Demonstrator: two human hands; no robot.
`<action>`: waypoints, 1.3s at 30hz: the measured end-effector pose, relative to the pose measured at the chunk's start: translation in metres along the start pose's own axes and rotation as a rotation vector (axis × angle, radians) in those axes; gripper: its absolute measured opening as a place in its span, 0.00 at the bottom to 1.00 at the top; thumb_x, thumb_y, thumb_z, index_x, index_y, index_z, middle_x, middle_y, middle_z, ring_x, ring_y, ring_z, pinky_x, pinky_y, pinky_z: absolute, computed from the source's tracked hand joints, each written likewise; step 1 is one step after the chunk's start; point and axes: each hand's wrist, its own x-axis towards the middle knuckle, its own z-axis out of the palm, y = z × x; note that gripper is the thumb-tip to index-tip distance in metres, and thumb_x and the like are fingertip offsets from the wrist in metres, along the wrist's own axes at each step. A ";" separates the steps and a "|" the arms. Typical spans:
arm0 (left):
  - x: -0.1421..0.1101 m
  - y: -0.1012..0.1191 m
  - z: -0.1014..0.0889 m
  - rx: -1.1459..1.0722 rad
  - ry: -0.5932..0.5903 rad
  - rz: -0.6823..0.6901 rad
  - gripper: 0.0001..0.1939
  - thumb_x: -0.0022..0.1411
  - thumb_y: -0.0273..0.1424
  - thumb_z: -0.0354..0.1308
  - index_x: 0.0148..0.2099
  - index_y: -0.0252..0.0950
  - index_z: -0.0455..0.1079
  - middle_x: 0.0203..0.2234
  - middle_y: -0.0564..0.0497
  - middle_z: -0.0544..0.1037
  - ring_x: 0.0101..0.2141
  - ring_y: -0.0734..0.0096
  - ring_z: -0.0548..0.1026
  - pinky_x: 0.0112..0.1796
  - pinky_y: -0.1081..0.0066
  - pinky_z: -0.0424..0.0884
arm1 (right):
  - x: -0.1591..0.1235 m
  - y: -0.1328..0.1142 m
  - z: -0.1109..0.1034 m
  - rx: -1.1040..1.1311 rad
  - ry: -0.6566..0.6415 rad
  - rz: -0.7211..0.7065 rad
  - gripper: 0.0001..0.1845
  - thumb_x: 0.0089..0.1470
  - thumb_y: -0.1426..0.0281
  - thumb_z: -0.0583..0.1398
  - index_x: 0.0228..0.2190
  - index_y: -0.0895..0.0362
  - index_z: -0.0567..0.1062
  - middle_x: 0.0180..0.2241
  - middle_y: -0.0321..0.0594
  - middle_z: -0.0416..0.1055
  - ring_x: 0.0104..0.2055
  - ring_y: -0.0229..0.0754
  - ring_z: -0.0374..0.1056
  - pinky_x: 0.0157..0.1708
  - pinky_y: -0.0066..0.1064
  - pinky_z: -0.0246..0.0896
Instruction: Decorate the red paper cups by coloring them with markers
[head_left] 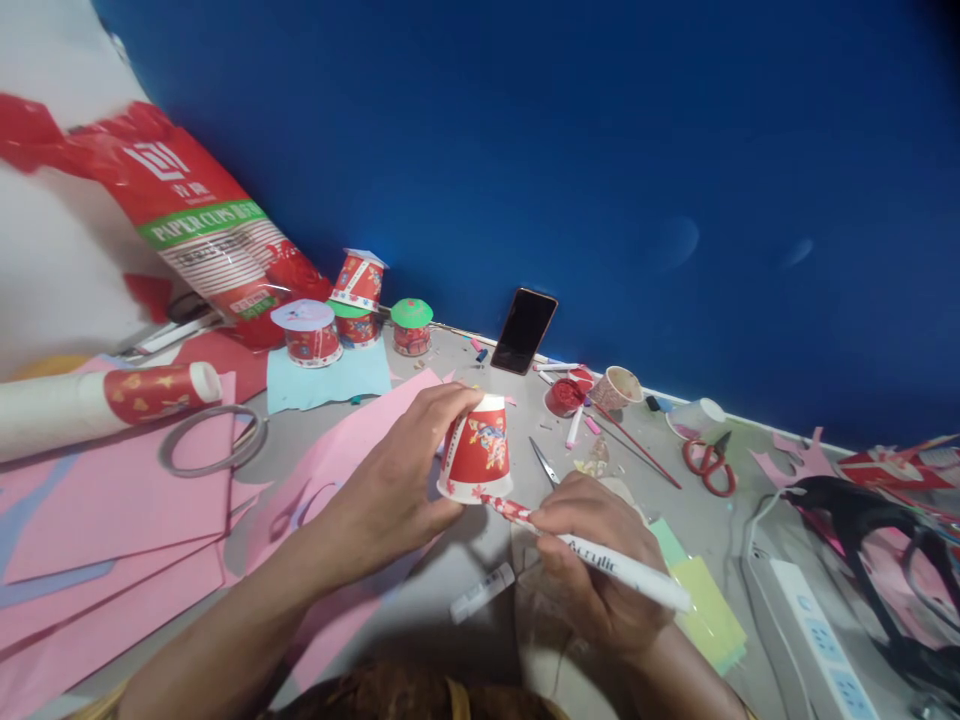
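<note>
My left hand [397, 470] is closed around a red paper cup [480, 455], which is turned upside down with its white rim lowest. Small red flower marks show along that rim. In my right hand [600, 555] is a white acrylic marker [626, 573], its red-smeared tip against the cup's rim. A clear and white marker cap [482, 593] lies on the table below the cup. Just behind my right hand, the pointed metal tip of a tool [544, 462] shows; the rest of it is hidden.
Decorated paper cups [311, 340] stand at the back left beside a bag of paper cups [217, 220]. Pink paper sheets [135, 500] and a tape ring [214, 440] lie left. A phone [525, 330] leans on the blue wall. Red-handled scissors [709, 465] and a power strip [821, 640] are right.
</note>
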 end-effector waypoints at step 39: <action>-0.008 -0.018 0.012 -0.477 -0.017 -0.231 0.43 0.64 0.29 0.73 0.75 0.53 0.61 0.75 0.43 0.67 0.76 0.44 0.65 0.75 0.48 0.66 | -0.001 0.000 -0.007 -0.063 0.134 0.054 0.08 0.67 0.78 0.62 0.40 0.52 0.79 0.28 0.36 0.79 0.26 0.42 0.76 0.28 0.34 0.72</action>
